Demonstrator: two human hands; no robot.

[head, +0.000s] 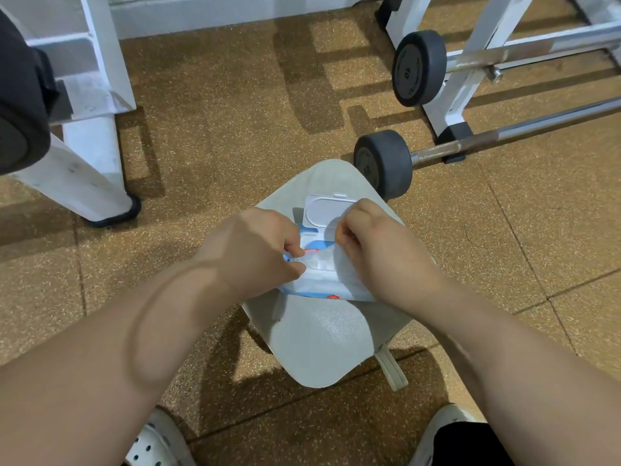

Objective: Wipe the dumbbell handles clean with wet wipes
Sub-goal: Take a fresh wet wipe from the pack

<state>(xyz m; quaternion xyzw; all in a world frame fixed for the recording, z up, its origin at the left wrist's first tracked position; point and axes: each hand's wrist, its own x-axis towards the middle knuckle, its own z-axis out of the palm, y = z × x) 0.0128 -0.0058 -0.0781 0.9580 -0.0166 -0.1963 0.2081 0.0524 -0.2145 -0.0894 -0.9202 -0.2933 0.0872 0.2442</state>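
A blue and white pack of wet wipes (322, 287) lies on a grey stool (322, 338) in front of me, its white flip lid (324, 211) standing open. My left hand (258, 250) holds the pack down at its left side with curled fingers. My right hand (373, 247) pinches a white wipe (342, 267) that comes out of the opening. A long-handled dumbbell (383, 163) with a dark round weight and a chrome bar lies on the floor just behind the stool. A second one (418, 67) rests on the white rack further back.
A white metal rack (460, 92) stands at the back right, and a white frame leg (74, 173) with a black weight (20, 105) stands at the left. The floor is brown speckled rubber tile. My shoes (158, 442) show at the bottom edge.
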